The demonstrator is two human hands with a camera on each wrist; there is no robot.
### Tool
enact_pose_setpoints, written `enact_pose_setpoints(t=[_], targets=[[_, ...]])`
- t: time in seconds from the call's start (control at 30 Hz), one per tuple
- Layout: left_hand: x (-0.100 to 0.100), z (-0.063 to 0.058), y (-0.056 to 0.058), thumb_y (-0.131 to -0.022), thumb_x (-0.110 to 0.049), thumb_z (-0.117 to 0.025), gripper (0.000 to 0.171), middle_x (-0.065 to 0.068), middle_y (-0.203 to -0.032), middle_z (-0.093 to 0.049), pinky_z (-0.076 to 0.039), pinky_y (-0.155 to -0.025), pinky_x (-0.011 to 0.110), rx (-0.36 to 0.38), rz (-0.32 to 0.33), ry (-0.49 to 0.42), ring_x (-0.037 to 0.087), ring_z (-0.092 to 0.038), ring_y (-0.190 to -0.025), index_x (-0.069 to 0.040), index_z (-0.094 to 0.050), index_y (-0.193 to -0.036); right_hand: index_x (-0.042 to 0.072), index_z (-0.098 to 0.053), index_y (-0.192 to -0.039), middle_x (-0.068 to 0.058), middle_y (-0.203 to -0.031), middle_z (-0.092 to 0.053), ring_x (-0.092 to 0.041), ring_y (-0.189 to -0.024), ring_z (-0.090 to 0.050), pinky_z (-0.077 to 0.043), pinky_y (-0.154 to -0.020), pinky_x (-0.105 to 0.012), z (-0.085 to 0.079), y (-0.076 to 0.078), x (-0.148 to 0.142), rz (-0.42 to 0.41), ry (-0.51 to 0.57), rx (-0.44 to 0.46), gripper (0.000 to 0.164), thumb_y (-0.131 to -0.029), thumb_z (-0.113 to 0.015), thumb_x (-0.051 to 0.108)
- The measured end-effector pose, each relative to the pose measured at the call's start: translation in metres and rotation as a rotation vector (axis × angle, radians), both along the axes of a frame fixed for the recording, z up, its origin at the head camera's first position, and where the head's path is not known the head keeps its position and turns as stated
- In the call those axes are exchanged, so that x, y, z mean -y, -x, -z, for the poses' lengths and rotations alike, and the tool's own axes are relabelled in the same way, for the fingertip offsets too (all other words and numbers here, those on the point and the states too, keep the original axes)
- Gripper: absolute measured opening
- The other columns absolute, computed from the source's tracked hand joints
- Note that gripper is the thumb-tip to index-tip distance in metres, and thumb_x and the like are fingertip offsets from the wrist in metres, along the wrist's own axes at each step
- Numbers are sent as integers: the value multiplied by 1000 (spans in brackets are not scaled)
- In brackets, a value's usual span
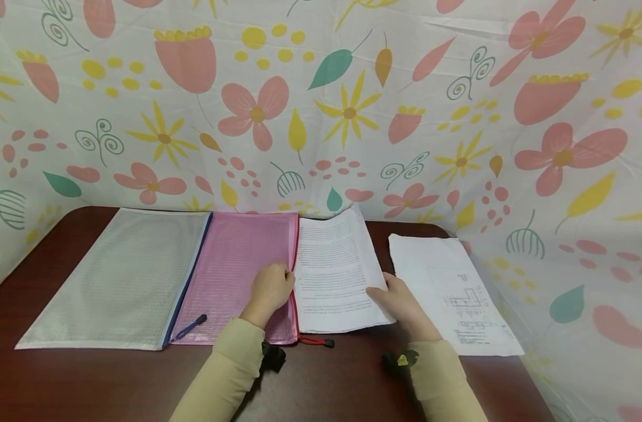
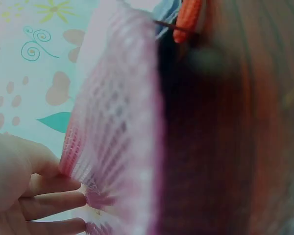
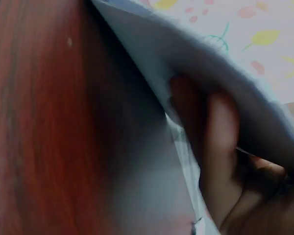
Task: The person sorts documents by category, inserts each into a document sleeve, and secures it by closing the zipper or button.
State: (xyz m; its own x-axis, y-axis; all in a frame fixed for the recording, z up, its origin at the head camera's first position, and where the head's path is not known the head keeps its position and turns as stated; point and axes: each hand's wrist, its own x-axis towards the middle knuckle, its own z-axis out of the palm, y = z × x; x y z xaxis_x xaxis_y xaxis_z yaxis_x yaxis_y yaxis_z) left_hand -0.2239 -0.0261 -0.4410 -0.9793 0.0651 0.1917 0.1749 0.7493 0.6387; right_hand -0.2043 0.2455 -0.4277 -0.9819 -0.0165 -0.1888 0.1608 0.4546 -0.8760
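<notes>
My left hand pinches the right edge of a pink mesh zipper pouch, beside its red zipper. In the left wrist view the pouch's mesh is lifted, with thumb and fingers at its edge. My right hand grips the right edge of a stack of printed sheets, thumb on top. Seen from the right wrist, fingers lie under the raised sheets. The stack's left edge lies right at the pouch's red zipper side.
A white mesh zipper pouch with a blue zipper lies left, its blue pull over the pink pouch. A second paper stack with drawings lies right. A red zipper pull sits at the front. Flowered cloth hangs behind the dark table.
</notes>
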Motion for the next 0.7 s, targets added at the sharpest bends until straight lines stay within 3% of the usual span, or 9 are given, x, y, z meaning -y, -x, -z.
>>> enact_pose_setpoints(t=[0.3,0.47,0.7], targets=[[1,-3,-1,-84,-13,-56,28,-2,-56,-43,-30,-44,24,76,-11,-17,13,-38,-50,-12,-49,-57,-1,-48,-130,-11,-99,-70,-19,-74,-70,-57,-61,-34,-3,0,-2,45,230,69,41,-94,-55,17],[1,-3,-2,-84,-10,-54,30,-1,-56,-40,-30,-45,25,27,-5,-33,14,-36,-50,-12,-43,-56,-4,-47,-130,-11,-96,-70,-18,-73,-69,-57,-60,-32,-5,-2,3,26,224,57,40,-95,-52,16],[-2,-4,-2,-86,-11,-53,27,1,-59,-42,-32,-49,25,18,-3,-42,16,-39,-54,-12,-44,-60,-5,-46,-129,-16,-97,-68,-16,-69,-67,-55,-58,-29,-3,-3,16,73,185,10,39,-95,-51,13]])
